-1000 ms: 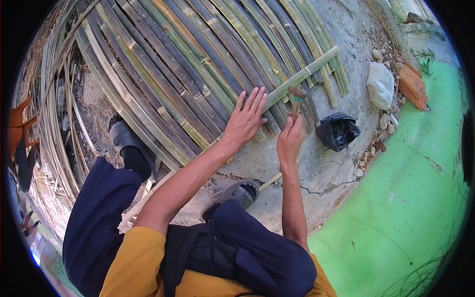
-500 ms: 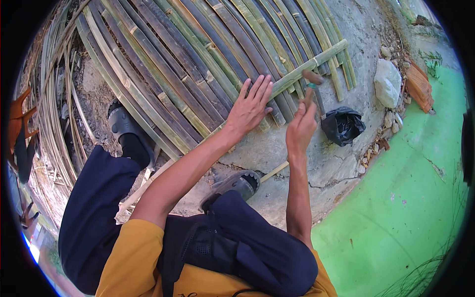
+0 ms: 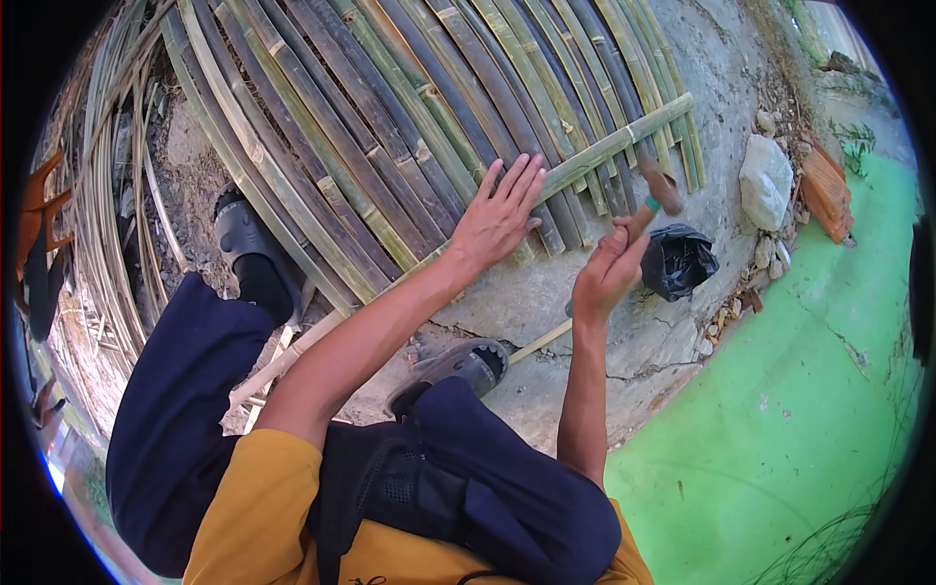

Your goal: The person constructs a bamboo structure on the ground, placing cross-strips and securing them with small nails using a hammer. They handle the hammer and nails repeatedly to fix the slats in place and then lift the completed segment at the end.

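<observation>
Left hand flat on the bamboo, right hand holding a hammer beside it
So the left hand (image 3: 499,216) is palm down with fingers out straight, over the bamboo crosspiece (image 3: 624,139) that lies across the split bamboo slats (image 3: 390,146) near their lower ends, and the right hand (image 3: 610,270) is wrapped around the handle of a hammer (image 3: 653,202), head up, just off the slat ends; the head's kinda blurry so I can't say for sure whether it touches anything. Black plastic bag (image 3: 678,261) sits open on the concrete right by the hammer, with a whitish rock (image 3: 766,182) and an orange block (image 3: 825,195) further right, next to the bright green ground (image 3: 770,380)
</observation>
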